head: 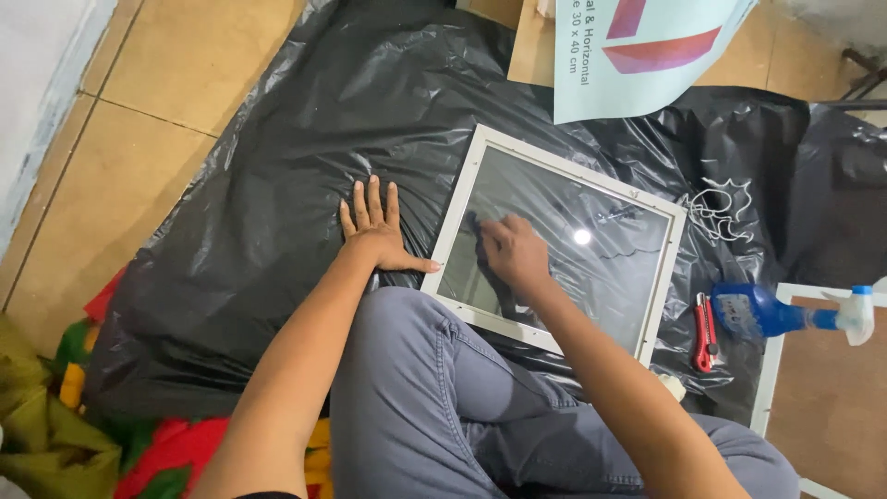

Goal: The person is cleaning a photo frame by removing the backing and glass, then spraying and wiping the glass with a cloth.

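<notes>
A white picture frame with a glass pane lies flat on a black plastic sheet spread over the floor. My left hand rests flat on the plastic, fingers spread, its thumb touching the frame's left edge. My right hand sits on the glass near the frame's left side, fingers closed on a small dark cloth pressed against the pane. My grey-trousered knee is just below the frame.
A blue spray bottle and a red utility knife lie right of the frame. A bundle of white wire hooks is beyond them. A pale printed sheet lies at the top, a second white frame at right, colourful fabric at bottom left.
</notes>
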